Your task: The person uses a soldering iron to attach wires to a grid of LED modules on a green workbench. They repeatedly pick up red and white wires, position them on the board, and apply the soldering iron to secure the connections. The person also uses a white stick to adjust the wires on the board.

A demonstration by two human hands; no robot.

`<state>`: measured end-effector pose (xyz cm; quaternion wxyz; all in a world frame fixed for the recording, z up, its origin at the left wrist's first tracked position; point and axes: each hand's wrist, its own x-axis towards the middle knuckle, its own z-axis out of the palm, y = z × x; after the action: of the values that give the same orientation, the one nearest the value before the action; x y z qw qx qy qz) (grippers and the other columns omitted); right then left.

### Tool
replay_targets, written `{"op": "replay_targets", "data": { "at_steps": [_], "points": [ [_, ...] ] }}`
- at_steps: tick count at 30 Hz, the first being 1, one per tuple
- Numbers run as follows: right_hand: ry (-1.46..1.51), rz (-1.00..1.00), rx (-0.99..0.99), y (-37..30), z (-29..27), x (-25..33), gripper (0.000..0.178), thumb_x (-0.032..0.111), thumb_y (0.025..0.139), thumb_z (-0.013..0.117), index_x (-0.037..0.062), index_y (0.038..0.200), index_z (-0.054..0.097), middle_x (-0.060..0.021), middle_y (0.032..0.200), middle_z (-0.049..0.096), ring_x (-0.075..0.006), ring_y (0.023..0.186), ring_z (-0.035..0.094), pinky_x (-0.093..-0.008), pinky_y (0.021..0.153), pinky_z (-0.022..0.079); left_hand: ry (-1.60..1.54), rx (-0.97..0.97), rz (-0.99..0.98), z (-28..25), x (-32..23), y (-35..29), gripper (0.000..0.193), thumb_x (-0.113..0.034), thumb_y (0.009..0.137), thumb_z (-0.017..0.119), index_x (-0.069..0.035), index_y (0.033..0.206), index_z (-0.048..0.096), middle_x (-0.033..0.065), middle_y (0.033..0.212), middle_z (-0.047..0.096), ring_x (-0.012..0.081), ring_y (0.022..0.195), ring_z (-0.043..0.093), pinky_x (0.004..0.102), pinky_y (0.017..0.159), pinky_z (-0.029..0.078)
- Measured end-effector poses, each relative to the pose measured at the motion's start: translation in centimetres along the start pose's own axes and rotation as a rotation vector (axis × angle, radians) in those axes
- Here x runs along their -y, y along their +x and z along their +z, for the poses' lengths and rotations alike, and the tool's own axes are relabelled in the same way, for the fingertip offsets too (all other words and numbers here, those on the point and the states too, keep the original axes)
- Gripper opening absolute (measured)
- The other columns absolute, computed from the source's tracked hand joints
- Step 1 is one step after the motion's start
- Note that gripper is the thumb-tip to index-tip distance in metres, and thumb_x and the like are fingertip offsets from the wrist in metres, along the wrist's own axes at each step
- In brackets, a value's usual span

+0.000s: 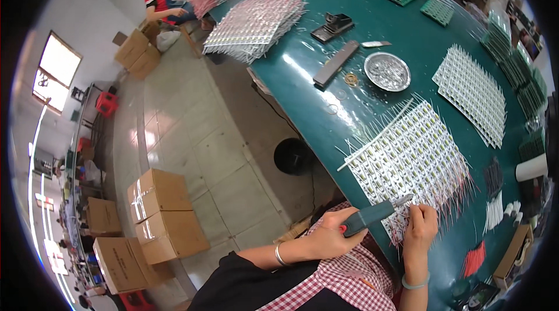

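Note:
My left hand (339,234) is wrapped round a dark green gun-shaped tool (372,215) with a red button and a narrow metal tip. The tip reaches over the near part of a white circuit board panel (402,159), which carries rows of small yellowish parts. Thin white and reddish wires stick out along the panel's edges. My right hand (421,228) is closed in a pinch at the panel's near edge, close to the tip. Whatever lies between its fingers is too small to make out. A white stick (375,135) lies across the panel's far left side.
Beyond the panel are a metal bowl (387,72) of small bits, a long brown bar (336,63) and a black stapler-like device (332,27). More panels (471,94) lie right; wired stacks (256,25) stand far left. Red wires (474,260) lie near right. Cartons (169,235) stand on the floor.

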<state>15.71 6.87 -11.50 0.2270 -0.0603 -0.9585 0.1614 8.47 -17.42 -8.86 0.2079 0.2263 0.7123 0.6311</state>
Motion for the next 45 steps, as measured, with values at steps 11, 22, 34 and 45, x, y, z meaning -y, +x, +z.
{"op": "replay_targets", "data": {
  "at_steps": [11,22,34,45],
  "points": [
    [-0.004,0.030,0.026,0.4,0.1,-0.7,0.019,0.001,0.079,0.068,0.0010,0.098,0.068,-0.0141,0.094,0.064,-0.0322,0.086,0.064,-0.0425,0.071,0.053,-0.008,-0.118,-0.050,0.4,-0.7,0.7,0.024,-0.009,0.086,0.080,0.001,0.105,0.070,0.0098,0.088,0.072,0.0122,0.079,0.067,0.0296,0.071,0.055],
    [-0.031,0.001,-0.027,-0.4,-0.4,-0.7,0.029,0.001,0.078,0.066,-0.0003,0.107,0.069,-0.0117,0.101,0.063,-0.0292,0.090,0.061,-0.0383,0.073,0.054,0.077,-0.057,0.041,0.7,-0.4,1.0,0.015,0.003,0.082,0.076,0.005,0.095,0.070,0.0066,0.080,0.067,0.0107,0.066,0.063,0.0273,0.059,0.049],
    [-0.028,-0.012,-0.020,0.3,-0.1,0.0,0.028,0.001,0.078,0.068,-0.0022,0.106,0.069,-0.0103,0.096,0.062,-0.0279,0.086,0.061,-0.0366,0.068,0.053,0.076,-0.072,0.001,0.8,0.4,0.6,0.013,0.003,0.082,0.076,0.004,0.092,0.068,0.0061,0.079,0.064,0.0109,0.066,0.060,0.0280,0.059,0.048],
    [-0.028,-0.021,-0.023,0.3,-0.1,0.0,0.028,0.000,0.078,0.068,-0.0039,0.105,0.069,-0.0117,0.095,0.060,-0.0284,0.086,0.061,-0.0371,0.068,0.053,0.116,-0.061,0.026,0.7,0.6,0.7,0.013,0.003,0.082,0.076,0.004,0.093,0.069,0.0072,0.079,0.064,0.0118,0.066,0.060,0.0282,0.059,0.048]
  ]
}}
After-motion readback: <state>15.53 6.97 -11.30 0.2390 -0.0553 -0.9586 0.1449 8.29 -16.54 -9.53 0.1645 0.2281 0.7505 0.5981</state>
